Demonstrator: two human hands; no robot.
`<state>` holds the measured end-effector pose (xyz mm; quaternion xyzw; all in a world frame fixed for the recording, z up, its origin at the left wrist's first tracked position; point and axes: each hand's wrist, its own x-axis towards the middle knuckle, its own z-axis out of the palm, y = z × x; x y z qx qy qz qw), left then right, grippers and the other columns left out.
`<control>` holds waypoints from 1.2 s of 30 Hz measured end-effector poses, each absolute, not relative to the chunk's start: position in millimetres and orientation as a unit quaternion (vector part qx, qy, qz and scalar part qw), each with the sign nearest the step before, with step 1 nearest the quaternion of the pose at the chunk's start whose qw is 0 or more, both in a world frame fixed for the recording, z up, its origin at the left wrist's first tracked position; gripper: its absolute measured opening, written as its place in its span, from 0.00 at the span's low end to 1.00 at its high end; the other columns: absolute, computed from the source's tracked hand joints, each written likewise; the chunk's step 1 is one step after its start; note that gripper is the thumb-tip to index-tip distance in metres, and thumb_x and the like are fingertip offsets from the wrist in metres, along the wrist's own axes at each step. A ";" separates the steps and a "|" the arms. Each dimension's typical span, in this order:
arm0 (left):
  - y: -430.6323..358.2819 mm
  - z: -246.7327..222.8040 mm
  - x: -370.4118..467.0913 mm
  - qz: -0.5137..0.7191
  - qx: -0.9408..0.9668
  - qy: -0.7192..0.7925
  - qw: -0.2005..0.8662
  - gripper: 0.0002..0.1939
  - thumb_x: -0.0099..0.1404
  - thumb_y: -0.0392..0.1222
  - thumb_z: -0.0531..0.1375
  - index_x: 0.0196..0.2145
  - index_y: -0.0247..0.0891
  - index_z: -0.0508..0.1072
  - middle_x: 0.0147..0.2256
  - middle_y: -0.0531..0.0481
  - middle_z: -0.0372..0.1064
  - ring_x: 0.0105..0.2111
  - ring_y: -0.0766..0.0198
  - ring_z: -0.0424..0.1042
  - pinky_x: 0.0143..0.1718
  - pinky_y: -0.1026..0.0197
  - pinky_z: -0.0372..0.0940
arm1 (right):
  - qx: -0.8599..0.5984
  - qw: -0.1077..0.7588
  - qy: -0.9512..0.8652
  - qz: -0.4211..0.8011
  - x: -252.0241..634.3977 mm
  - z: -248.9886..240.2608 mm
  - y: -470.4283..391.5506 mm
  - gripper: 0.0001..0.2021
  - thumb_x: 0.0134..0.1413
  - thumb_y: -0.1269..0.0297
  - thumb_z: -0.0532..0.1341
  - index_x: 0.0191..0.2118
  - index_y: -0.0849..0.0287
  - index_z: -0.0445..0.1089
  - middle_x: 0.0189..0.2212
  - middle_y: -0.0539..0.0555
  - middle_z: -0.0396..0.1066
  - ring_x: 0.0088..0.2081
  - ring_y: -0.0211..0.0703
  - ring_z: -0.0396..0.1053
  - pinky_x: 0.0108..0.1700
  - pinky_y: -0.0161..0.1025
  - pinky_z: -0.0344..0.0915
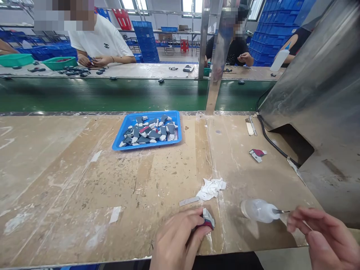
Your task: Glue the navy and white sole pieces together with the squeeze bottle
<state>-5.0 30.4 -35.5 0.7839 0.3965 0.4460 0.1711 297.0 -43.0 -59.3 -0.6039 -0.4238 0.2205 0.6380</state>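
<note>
My left hand (181,234) is closed on a small moulded part (208,219), pale grey on top with dark red below, just over the front of the table. Its lower side is hidden by my fingers. At the lower right my right hand (323,232) has bent fingers apart from the thumb, with nothing visible in them. Just left of its fingertips is a translucent squeeze bottle (257,210) with a thin dark nozzle pointing at them; whether it stands or lies I cannot tell. A crumpled white cloth (210,188) and a flat grey strip (189,201) lie beyond my left hand.
A blue tray (118,146) holds several dark grey, white and red parts. Another red and grey part (257,154) lies near a metal machine housing (317,75) with a black cable (270,138). Across the green conveyor belt (112,95), people handle small parts.
</note>
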 end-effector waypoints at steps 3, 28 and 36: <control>27.4 -36.8 -4.7 0.433 0.790 0.407 0.149 0.04 0.71 0.34 0.61 0.42 0.39 0.75 0.40 0.49 0.79 0.43 0.65 0.80 0.47 0.67 0.74 | -0.619 0.569 -0.487 0.236 281.5 -60.3 -32.4 0.23 0.55 0.58 0.69 0.56 0.48 0.69 0.47 0.54 0.78 0.42 0.45 0.78 0.44 0.34 0.77; 9.6 -38.4 2.2 0.438 0.805 0.387 0.101 0.11 0.66 0.24 0.61 0.39 0.38 0.76 0.42 0.47 0.81 0.47 0.59 0.80 0.47 0.62 0.75 | -0.716 0.438 -0.485 0.245 244.2 -55.4 -10.4 0.21 0.54 0.51 0.69 0.51 0.54 0.72 0.48 0.57 0.78 0.47 0.50 0.75 0.43 0.39 0.74; 7.6 -38.0 3.2 0.415 0.759 0.450 0.222 0.14 0.69 0.32 0.62 0.52 0.40 0.69 0.44 0.46 0.78 0.44 0.61 0.80 0.45 0.63 0.76 | -0.701 0.492 -0.422 0.298 240.6 -53.3 -10.8 0.32 0.48 0.53 0.73 0.57 0.51 0.64 0.52 0.59 0.73 0.54 0.56 0.71 0.52 0.49 0.70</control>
